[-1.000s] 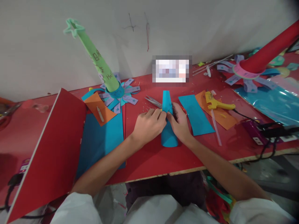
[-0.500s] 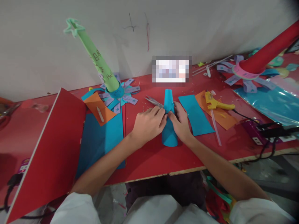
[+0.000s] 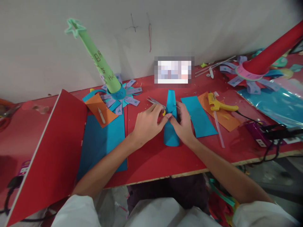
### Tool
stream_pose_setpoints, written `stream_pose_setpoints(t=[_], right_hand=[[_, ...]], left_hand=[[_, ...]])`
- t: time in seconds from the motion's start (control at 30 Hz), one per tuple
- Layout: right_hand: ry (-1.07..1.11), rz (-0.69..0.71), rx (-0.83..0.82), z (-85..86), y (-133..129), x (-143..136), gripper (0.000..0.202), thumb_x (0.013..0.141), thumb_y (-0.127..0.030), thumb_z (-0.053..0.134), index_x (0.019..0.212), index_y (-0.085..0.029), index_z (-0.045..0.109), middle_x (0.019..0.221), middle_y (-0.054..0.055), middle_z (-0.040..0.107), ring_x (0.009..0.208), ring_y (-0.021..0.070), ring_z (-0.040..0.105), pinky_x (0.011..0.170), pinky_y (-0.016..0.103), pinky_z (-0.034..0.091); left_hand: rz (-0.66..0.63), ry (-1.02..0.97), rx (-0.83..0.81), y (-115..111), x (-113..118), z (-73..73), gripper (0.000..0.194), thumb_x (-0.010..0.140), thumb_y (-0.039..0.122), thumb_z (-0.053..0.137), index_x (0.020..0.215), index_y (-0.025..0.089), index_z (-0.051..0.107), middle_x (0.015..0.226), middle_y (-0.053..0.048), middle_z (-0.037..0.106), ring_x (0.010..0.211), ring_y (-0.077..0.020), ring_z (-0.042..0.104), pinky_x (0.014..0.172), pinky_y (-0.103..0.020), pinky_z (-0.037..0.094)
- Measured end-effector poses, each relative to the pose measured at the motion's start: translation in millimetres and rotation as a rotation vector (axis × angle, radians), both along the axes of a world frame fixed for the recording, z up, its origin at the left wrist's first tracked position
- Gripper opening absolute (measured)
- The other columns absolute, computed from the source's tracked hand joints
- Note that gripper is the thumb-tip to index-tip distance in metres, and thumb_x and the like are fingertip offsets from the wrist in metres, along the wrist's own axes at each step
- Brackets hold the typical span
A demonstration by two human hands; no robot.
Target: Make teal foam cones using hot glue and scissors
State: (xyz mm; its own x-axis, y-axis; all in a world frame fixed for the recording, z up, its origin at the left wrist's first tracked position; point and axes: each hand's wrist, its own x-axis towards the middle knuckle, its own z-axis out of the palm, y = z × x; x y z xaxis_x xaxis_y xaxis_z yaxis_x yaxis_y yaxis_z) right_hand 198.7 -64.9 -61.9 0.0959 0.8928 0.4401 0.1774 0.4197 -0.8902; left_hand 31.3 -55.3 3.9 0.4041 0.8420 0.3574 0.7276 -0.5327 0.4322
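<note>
A blue paper cone (image 3: 171,134) with a cut-off top stands upright on the red table before me. My right hand (image 3: 183,123) wraps round its right side, thumb across the front. My left hand (image 3: 149,123) is at the cone's left side, thumb and fingers apart in a curve. Its thumb tip meets the right thumb at the front of the cone; the left fingertips are partly hidden. Scissors (image 3: 154,101) lie just behind the left hand, blades pointing left, handles mostly covered. To the right lies a blue paper piece (image 3: 200,118).
A yellow glue gun (image 3: 222,106) lies on orange paper (image 3: 230,123) at right, near a purple power strip (image 3: 257,135). At left are a green paper tower (image 3: 100,63), blue sheets (image 3: 101,148) and an upright red board (image 3: 54,145). A red tower (image 3: 272,52) leans at far right.
My left hand has loosened and drawn slightly left, its fingers lifting from the cone and opening a gap to the thumb. The right hand stays round the cone, which has tilted or shifted slightly.
</note>
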Motion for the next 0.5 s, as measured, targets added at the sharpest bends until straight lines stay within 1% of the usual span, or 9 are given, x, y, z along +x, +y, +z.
stream_pose_setpoints(t=[0.13,0.27,0.4,0.5], right_hand=[[-0.096,-0.027,0.044,-1.6,-0.2,-0.3,0.046,0.097,-0.04,0.067,0.14,-0.028,0.056,0.131,0.012,0.067,0.121,0.0306,0.067,0.104,0.052,0.058],[-0.143,-0.026,0.054,-3.2,-0.2,-1.2,0.047,0.097,-0.036,0.067,0.142,-0.027,0.054,0.132,0.012,0.067,0.123,0.0304,0.067,0.106,0.052,0.058],[-0.133,-0.03,0.068,-2.7,-1.1,-2.9,0.049,0.096,-0.033,0.068,0.143,-0.027,0.053,0.134,0.013,0.067,0.126,0.0316,0.066,0.108,0.053,0.056],[-0.106,-0.028,0.047,-1.7,-1.8,-4.2,0.05,0.096,-0.035,0.069,0.142,-0.027,0.054,0.133,0.012,0.068,0.126,0.0318,0.067,0.109,0.053,0.056]], left_hand=[[0.019,0.086,0.03,-0.4,0.5,-0.8,0.022,0.107,0.042,0.059,0.103,0.02,0.062,0.103,-0.006,0.077,0.087,-0.0211,0.073,0.06,-0.031,0.04],[0.037,0.166,0.109,-0.2,-0.6,-2.8,0.02,0.108,0.038,0.056,0.104,0.02,0.063,0.103,-0.007,0.077,0.089,-0.0208,0.074,0.059,-0.031,0.04],[0.029,0.276,0.211,-1.5,-1.6,-2.6,0.024,0.11,0.035,0.05,0.104,0.019,0.066,0.098,-0.009,0.076,0.086,-0.0224,0.073,0.056,-0.033,0.037],[0.016,0.31,0.269,-2.8,-1.3,-2.0,0.028,0.111,0.032,0.044,0.102,0.018,0.067,0.095,-0.01,0.075,0.081,-0.0226,0.072,0.054,-0.035,0.034]])
